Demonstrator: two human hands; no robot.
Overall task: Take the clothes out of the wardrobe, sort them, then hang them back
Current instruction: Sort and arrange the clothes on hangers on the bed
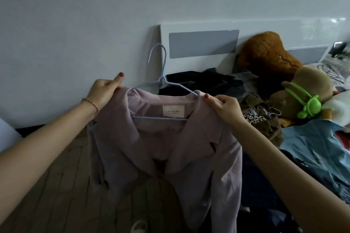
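Both forearms reach forward | left hand [103, 90] and right hand [225, 107] each pinch a shoulder of the lilac jacket [170, 147], held up on a blue hanger [161, 81] | behind: bed [312, 143] piled with clothes, plush toys [280, 73], wall

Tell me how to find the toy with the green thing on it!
Look at the bed on the right, heaped with clothes. By the white headboard sit two plush toys; the orange-brown one is behind. Yours is the tan plush in front, the only one wearing a bright green turtle strap.
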